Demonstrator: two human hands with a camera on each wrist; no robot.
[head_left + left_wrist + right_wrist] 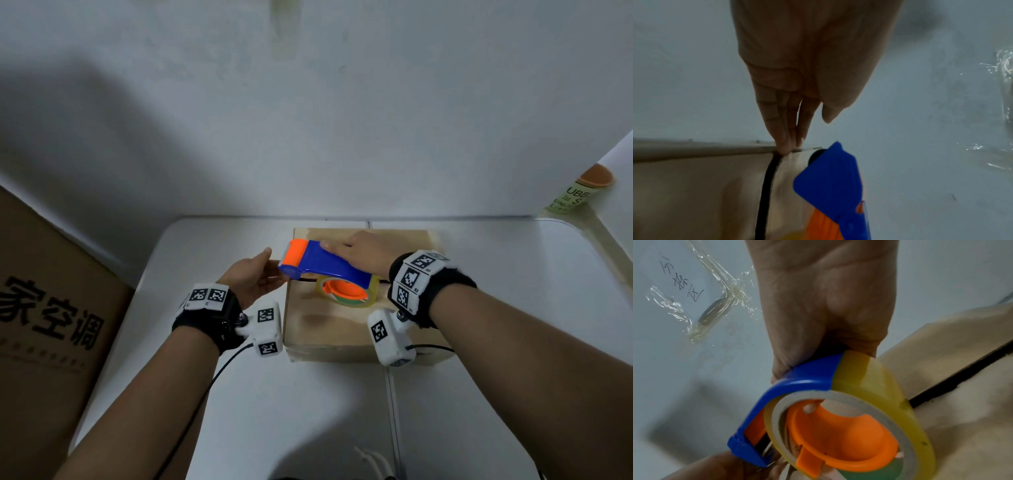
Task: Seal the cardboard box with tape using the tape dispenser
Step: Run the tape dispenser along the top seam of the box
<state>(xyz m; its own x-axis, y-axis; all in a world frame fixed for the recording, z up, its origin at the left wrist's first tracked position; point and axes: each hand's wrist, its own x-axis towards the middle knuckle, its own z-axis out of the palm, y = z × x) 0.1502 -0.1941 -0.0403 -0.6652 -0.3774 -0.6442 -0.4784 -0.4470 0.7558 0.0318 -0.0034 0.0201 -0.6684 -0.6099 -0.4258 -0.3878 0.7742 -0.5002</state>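
White walls close in a pale tabletop (pixel 239 394) in the head view, with a tall brown printed carton (pixel 51 308) standing past its left edge and a green tube with an orange cap (pixel 579 192) at the far right corner. Toward the far edge sits the small tan cardboard box (pixel 329 329), its top flaps meeting at a dark seam. The right hand (pixel 366 255) grips the blue and orange plastic tape dispenser (pixel 322 262) above the box's top, near its left edge, with a yellowish roll of clear tape (pixel 346 291) in it. The left hand (pixel 253 279) is at the box's left edge by the dispenser's orange toothed end; how its fingers lie there cannot be told.

From the left wrist, the left fingers (pixel 785 129) are straight and pressed together, tips on the box's top edge at the dark seam (pixel 766 186), thumb apart from them. The dispenser's blue nose is just beside them.

From the right wrist, the right hand's fingers are curled round the dispenser's blue handle over the tape roll. Crumpled clear tape (pixel 715 305) sticks to the wall beside handwritten characters.
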